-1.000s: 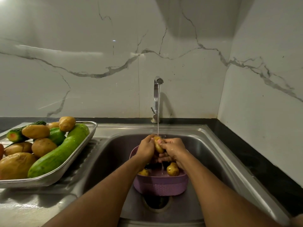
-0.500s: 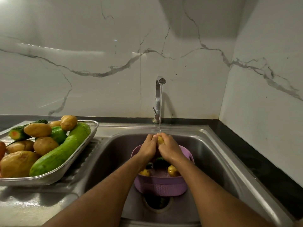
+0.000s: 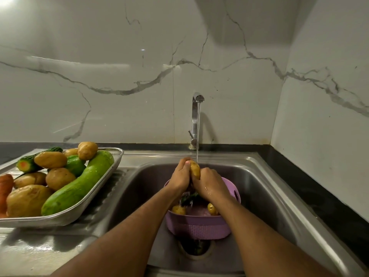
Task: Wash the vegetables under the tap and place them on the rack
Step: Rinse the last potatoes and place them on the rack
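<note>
Both hands, left (image 3: 180, 176) and right (image 3: 209, 182), clasp a potato (image 3: 195, 169); below them the purple basket (image 3: 199, 226) holds two potatoes (image 3: 179, 210); leftward the mesh rack (image 3: 60, 217) holds washed vegetables

Home kitchen: steel sink (image 3: 265, 172), tap (image 3: 195, 118), marble-look wall (image 3: 99, 66).

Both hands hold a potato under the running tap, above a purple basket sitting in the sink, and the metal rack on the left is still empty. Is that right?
Not quite. The head view shows the metal rack already piled with potatoes, cucumbers and a carrot. The rest holds: left hand and right hand hold a potato under the running tap, above the purple basket in the sink.
</note>
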`<state>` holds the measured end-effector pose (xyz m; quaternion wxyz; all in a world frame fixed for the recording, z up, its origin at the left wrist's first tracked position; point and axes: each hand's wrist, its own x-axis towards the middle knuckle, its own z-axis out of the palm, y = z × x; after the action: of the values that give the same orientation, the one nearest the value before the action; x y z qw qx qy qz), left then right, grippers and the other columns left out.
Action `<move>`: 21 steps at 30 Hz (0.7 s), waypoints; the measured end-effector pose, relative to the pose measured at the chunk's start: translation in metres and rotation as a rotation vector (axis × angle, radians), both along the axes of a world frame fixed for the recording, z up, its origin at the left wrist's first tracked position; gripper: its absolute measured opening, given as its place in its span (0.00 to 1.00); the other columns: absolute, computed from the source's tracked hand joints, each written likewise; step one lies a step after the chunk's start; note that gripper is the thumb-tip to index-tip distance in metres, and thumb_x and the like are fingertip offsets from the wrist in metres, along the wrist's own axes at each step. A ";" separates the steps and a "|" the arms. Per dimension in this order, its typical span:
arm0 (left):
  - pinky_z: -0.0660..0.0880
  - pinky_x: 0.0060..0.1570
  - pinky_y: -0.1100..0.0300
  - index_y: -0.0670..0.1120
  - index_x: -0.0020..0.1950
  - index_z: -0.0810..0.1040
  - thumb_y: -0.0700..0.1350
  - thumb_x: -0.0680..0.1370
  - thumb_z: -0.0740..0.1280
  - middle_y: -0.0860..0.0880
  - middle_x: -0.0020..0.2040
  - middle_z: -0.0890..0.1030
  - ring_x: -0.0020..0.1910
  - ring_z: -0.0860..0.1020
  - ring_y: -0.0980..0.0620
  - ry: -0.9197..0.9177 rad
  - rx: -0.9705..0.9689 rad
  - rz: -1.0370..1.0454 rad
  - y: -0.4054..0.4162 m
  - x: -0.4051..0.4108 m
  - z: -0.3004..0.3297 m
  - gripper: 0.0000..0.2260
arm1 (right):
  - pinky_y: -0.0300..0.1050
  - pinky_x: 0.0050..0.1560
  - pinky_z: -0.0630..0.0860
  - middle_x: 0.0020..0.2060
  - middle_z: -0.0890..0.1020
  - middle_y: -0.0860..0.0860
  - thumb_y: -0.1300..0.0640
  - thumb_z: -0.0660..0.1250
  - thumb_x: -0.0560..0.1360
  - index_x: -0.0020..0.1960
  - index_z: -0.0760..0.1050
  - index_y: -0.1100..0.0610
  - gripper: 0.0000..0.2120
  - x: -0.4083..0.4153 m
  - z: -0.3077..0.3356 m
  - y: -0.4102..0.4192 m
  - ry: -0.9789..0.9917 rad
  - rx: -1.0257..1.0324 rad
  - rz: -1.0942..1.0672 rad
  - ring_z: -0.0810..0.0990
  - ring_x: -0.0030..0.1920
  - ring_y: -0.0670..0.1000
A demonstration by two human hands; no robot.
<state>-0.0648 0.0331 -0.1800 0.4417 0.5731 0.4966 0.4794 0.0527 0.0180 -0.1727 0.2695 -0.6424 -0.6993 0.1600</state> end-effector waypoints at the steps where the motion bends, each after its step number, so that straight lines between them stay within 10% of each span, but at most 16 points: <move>1: 0.77 0.65 0.44 0.52 0.72 0.69 0.50 0.89 0.49 0.45 0.62 0.75 0.61 0.76 0.46 -0.016 0.000 0.002 0.000 0.001 0.001 0.15 | 0.43 0.34 0.71 0.35 0.80 0.49 0.40 0.54 0.85 0.48 0.79 0.58 0.25 0.000 0.001 -0.001 -0.021 0.013 -0.003 0.79 0.34 0.48; 16: 0.77 0.61 0.47 0.46 0.62 0.75 0.54 0.87 0.55 0.46 0.55 0.80 0.54 0.79 0.49 0.350 0.023 0.033 0.002 0.009 -0.009 0.16 | 0.48 0.54 0.79 0.52 0.85 0.50 0.59 0.68 0.81 0.62 0.81 0.50 0.11 0.013 0.009 -0.012 -0.098 0.112 0.038 0.83 0.55 0.53; 21: 0.74 0.34 0.60 0.47 0.57 0.76 0.49 0.88 0.52 0.44 0.44 0.78 0.37 0.77 0.52 0.117 -0.084 0.126 0.005 0.001 0.002 0.14 | 0.43 0.60 0.73 0.59 0.85 0.47 0.56 0.75 0.76 0.68 0.78 0.45 0.22 0.017 0.008 -0.015 0.037 0.180 0.123 0.81 0.61 0.50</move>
<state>-0.0637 0.0377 -0.1776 0.4047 0.5487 0.5763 0.4506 0.0693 0.0025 -0.1645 0.3288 -0.5683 -0.7439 0.1246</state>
